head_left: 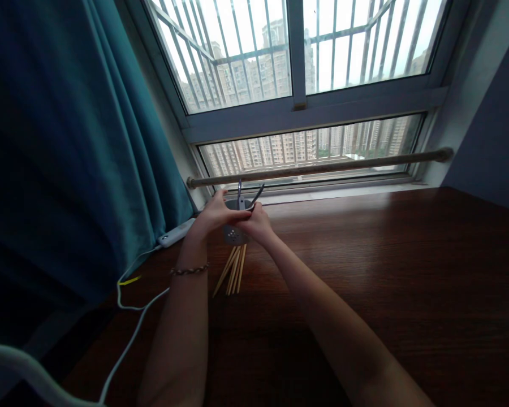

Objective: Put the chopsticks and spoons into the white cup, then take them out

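A small grey utensil holder (234,235) with a cluster of holes in its front is between my two hands, near the window side of the table. My left hand (215,215) is wrapped around its left side, the thumb reaching across the near rim. My right hand (257,223) grips its right side, with the fingers partly hidden. Two slender utensil handles (258,193) stick up out of the holder; their lower ends are hidden. Several wooden chopsticks (234,271) lie fanned out on the table just on the near side of the holder.
The dark wooden table (390,254) runs to a barred window with a horizontal rail (322,168). To the left are a white power strip (176,233), a white cable (129,353), a small yellow strip (130,280) and a blue curtain (123,141).
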